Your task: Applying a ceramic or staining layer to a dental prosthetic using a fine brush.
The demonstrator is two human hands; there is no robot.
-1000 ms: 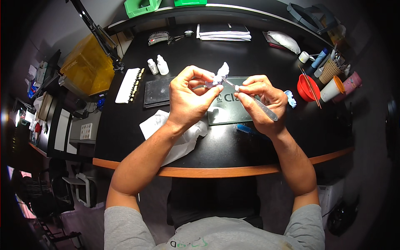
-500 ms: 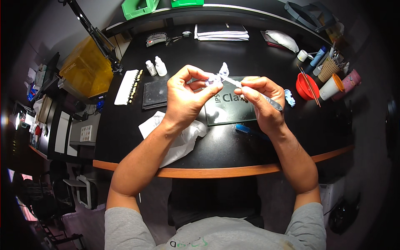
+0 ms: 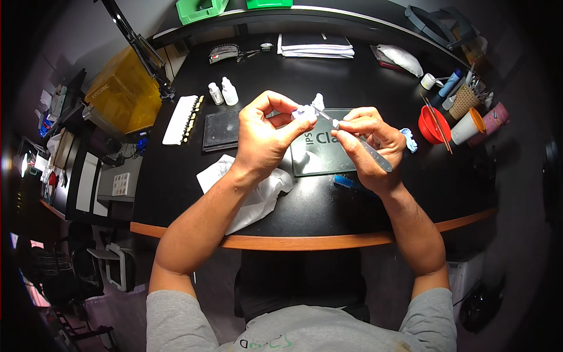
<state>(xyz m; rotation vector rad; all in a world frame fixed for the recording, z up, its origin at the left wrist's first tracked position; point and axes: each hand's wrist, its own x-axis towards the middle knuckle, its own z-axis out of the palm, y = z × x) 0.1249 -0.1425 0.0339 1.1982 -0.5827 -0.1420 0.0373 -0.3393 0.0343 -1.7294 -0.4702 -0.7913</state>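
Both hands are staying raised; left hand (image 3: 267, 138) is still pinching the small white piece (image 3: 306, 111); right hand (image 3: 368, 144) is gripping the thin brush (image 3: 358, 141), tip touching it.

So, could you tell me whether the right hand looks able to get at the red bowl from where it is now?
Probably yes: the red bowl sits just to the right of the right hand, with open black table between them, though that hand holds a slim tool.

Small white piece (image 3: 306, 110) mostly hidden within left-hand fingers (image 3: 275, 126); instrument tip (image 3: 316, 110) too small to tell.
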